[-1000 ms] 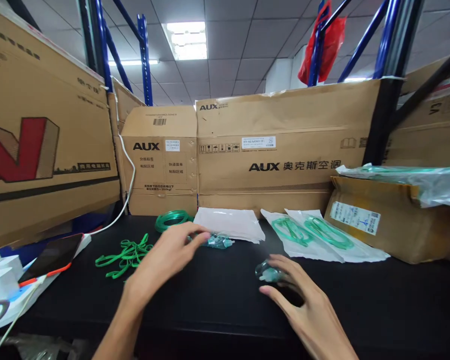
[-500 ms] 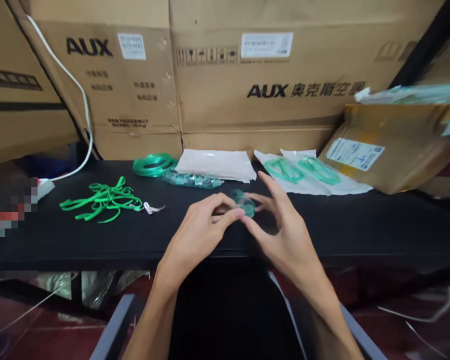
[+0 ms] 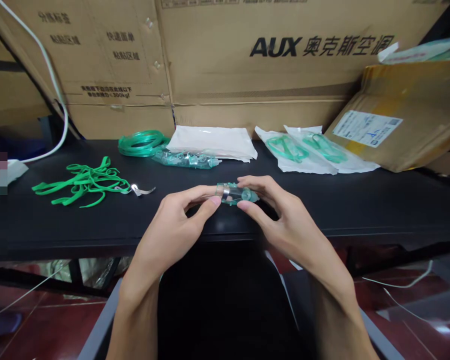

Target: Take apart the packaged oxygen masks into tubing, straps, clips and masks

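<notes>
Between my hands, just above the black table's front part, is a small clear green plastic piece (image 3: 234, 194), which looks like a breathing mask seen edge-on. A shiny metal band crosses it near its left end, and a round port shows at the right. My left hand (image 3: 189, 210) pinches the left end between thumb and fingers. At the right end, my right hand (image 3: 275, 207) has its thumb at the near side and its fingers over the far side. Green elastic straps (image 3: 84, 182) lie tangled to the left, with small metal strips (image 3: 138, 190) beside them.
Along the back of the black table (image 3: 341, 210) are coiled green tubing (image 3: 142, 143), a bagged clear green item (image 3: 185, 159), white packets (image 3: 213, 142) and packs with green tubing (image 3: 292, 150). Cardboard boxes (image 3: 303, 75) stand behind. A brown parcel (image 3: 397, 115) sits at right, a white cable (image 3: 54, 75) at left.
The view has tilted down and come closer. The green piece has turned so its metal band shows, and my right fingers have closed in around its right end.
</notes>
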Available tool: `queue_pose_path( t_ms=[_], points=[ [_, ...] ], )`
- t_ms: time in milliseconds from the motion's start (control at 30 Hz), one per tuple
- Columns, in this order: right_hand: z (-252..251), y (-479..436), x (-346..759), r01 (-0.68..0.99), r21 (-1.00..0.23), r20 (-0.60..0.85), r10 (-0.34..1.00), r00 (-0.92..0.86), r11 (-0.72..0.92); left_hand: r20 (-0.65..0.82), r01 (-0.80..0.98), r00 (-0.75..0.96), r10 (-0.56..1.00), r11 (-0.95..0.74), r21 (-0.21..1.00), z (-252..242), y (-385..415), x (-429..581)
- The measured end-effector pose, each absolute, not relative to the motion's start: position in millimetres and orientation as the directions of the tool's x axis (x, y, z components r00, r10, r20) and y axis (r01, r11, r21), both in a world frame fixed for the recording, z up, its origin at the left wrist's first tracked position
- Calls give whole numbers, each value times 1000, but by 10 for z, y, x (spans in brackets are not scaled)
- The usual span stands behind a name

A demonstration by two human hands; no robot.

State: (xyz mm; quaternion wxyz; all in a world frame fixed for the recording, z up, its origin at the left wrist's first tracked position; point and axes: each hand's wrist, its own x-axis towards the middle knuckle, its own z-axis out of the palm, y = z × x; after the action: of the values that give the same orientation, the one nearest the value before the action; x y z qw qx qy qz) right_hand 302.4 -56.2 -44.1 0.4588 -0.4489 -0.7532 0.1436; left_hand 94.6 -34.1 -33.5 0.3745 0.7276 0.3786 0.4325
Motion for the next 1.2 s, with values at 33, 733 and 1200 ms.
queue_pose_path(
  t_ms=[33,733,1200],
  points=[
    [-442,-561,3028,532,-653,539,824,-173,539,327,224,347,879,-417,881,-328,-344,943],
    [-440,-593,3011,567,-553,591,767,-249,610,249,212,416,874,-360,908,-359,-375,919],
    [-433,-591,2882,629,-510,669,730,-140,587,493,269,175,852,-523,809,-438,-489,1052]
  ],
)
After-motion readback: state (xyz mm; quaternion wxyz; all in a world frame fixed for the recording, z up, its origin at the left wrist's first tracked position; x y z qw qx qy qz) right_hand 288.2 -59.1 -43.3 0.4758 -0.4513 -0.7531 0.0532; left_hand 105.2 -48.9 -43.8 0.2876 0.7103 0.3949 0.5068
